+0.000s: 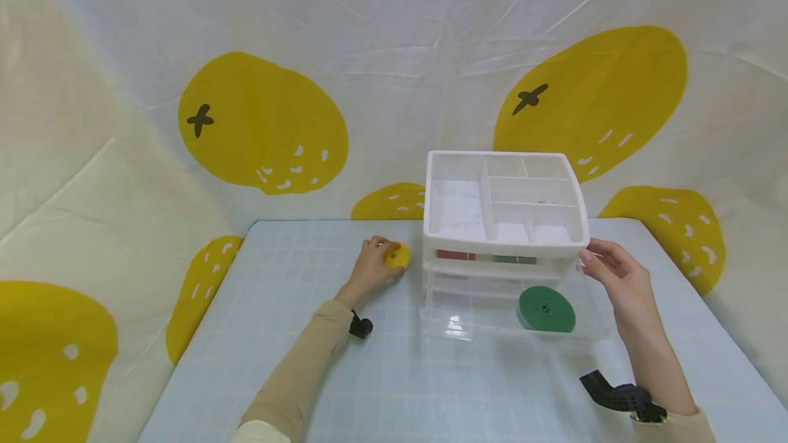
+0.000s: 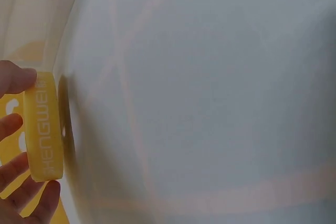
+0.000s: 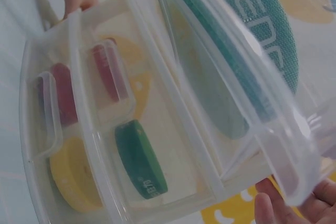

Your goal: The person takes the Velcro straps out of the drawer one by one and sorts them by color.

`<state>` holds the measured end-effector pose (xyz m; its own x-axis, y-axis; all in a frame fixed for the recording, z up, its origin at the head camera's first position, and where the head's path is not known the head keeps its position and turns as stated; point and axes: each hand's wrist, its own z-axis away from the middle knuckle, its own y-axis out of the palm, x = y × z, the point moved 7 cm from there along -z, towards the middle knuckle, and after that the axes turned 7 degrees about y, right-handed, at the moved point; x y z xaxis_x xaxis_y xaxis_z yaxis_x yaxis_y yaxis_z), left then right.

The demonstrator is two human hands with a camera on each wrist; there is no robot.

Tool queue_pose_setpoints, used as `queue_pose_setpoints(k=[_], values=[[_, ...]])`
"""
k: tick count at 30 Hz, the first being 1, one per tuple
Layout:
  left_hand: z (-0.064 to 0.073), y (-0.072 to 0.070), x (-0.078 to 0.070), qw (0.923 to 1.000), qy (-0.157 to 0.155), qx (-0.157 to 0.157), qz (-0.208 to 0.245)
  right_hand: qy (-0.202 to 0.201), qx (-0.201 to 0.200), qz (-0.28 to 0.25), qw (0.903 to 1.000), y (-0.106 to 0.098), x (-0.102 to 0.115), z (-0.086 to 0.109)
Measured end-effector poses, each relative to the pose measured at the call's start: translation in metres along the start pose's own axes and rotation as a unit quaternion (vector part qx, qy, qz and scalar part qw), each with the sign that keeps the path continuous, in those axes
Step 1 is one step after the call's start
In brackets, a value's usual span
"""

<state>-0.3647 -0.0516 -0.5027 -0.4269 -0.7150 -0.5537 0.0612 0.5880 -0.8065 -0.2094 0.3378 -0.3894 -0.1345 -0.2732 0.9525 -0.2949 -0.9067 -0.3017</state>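
My left hand (image 1: pixel 374 260) pinches a small yellow tape roll (image 2: pixel 44 127) between thumb and fingers, just left of a white drawer organizer (image 1: pixel 506 245). White "SHENGWEI" lettering runs along the roll's rim. Whether the roll touches the table cannot be told. At the organizer's front right corner, my right hand (image 1: pixel 618 279) holds the edge with thumb and fingers; part of the grip is hidden. A clear drawer (image 1: pixel 452 325) juts out low at the front and carries a large green tape roll (image 1: pixel 546 309).
Through the clear drawers, the right wrist view shows red rolls (image 3: pixel 64 95), a yellow roll (image 3: pixel 76 174) and a smaller green roll (image 3: pixel 140 158). The organizer's top has divided compartments (image 1: pixel 458 204). Behind the pale table (image 1: pixel 271 292) hangs a fruit-patterned cloth (image 1: pixel 394 101).
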Motion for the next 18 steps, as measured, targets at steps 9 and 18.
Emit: queue_pose_setpoints(k=[9, 18], values=[[0.0006, 0.005, 0.0025, 0.9998, -0.005, 0.018, 0.001, -0.008, 0.006, -0.012, 0.9999, 0.0012, 0.0006, 0.0004], [0.0008, 0.0058, 0.0041, 0.9996, -0.007, 0.027, 0.002, -0.003, 0.001, -0.008, 1.0, 0.001, 0.0005, 0.0002]])
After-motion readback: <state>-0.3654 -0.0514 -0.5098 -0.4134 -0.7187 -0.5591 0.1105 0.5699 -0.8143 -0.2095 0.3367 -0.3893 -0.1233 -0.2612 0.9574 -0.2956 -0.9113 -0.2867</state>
